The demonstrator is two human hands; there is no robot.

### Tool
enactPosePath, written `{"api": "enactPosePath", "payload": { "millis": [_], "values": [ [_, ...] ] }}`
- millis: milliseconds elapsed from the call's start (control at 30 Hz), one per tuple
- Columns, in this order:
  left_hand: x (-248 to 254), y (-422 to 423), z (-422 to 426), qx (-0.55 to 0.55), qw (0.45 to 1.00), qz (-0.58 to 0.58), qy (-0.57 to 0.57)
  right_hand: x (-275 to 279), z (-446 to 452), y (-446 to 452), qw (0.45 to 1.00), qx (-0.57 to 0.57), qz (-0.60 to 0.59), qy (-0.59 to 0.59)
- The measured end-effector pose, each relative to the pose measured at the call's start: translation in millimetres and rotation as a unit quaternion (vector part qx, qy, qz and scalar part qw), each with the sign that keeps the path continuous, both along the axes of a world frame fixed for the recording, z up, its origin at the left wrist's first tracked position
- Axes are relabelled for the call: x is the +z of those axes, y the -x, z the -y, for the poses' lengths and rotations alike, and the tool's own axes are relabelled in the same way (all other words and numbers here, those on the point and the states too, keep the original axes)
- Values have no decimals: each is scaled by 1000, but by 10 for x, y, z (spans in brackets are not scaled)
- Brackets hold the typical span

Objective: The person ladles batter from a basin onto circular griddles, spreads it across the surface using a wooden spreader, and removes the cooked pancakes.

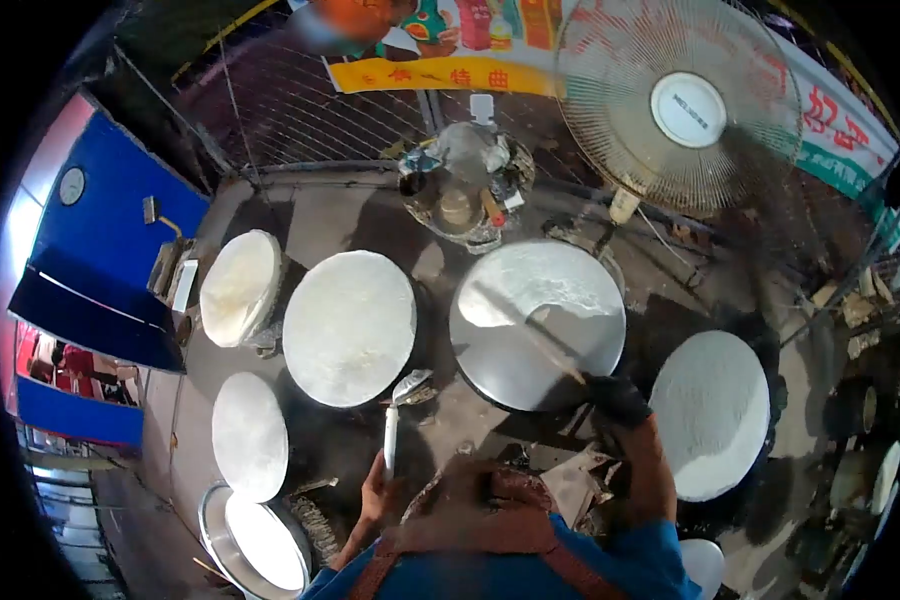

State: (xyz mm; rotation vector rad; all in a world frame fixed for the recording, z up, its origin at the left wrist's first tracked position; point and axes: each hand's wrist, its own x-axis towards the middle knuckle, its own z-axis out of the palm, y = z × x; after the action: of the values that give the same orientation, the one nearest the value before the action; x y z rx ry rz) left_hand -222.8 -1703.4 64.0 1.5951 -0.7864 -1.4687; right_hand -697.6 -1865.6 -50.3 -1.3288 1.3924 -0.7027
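My right hand (618, 400), in a black glove, is closed around a thin wooden spreader stick (550, 345) reaching across a round griddle (545, 380). White batter (560, 270) covers the griddle's far part, and grey metal shows on the near part. Bare, my left hand (374, 492) grips the pale handle of a ladle (390, 440); its metal head points away from me, beside a griddle covered with a white sheet (350, 328). To the right of my gloved hand lies another griddle (710, 415) with a white layer on it.
A stack of pale round sheets (238, 290) and a white disc (249, 437) lie left. A metal basin (215, 520) with white contents stands lower left. A large fan (685, 110) stands far right, near a cluttered metal container (465, 190). A blue panel (120, 200) bounds the left.
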Motion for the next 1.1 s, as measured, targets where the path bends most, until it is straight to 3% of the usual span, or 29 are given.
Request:
{"api": "enactPosePath", "payload": {
  "millis": [33, 133, 233, 333, 367, 467, 500, 600, 733, 767, 867, 967, 1000, 1067, 1100],
  "values": [
    [-443, -237, -157, -15, 998, 40, 36, -62, 142, 38, 1000, 2, 2, 0],
    [-208, -58, -141, -6, 997, 32, 64, -291, 699, 64, 1000, 22, 7, -5],
    [178, 123, -32, 8, 998, 26, -58, -339, 715, -74, 999, 38, 19, -10],
    [-174, -20, -175, 41, 997, -64, 13, -144, 448, 28, 998, 51, 10, -24],
    [309, 239, 4, 37, 998, -43, 20, -51, 331, 90, 998, 54, 5, -31],
    [229, 159, -67, 37, 999, 6, -12, 8, 306, 207, 997, 61, 3, -37],
    [112, 104, -101, 22, 998, 49, 25, -40, 383, 239, 997, 64, 3, -40],
    [81, 102, -126, 79, 997, -19, -4, -169, 640, 268, 996, 73, 10, -45],
    [291, 157, -17, 59, 989, 111, -73, -99, 712, 263, 995, 87, 6, -41],
    [-60, -63, -218, 48, 995, 69, -50, -79, 719, 259, 995, 89, 8, -40],
    [401, 216, -125, 44, 989, 134, 49, -151, 935, 235, 995, 93, 17, -39],
    [198, 106, -354, 92, 995, -6, 46, -407, 1313, 168, 993, 97, 43, -48],
    [96, 89, -366, 123, 990, 9, 66, -492, 1269, 144, 992, 95, 54, -58],
    [-644, -359, -756, 82, 974, 193, 82, -217, 971, 355, 993, 107, 16, -56],
    [-465, -282, -716, 97, 982, 162, 16, -73, 826, 452, 992, 109, 3, -57]
  ]
}}
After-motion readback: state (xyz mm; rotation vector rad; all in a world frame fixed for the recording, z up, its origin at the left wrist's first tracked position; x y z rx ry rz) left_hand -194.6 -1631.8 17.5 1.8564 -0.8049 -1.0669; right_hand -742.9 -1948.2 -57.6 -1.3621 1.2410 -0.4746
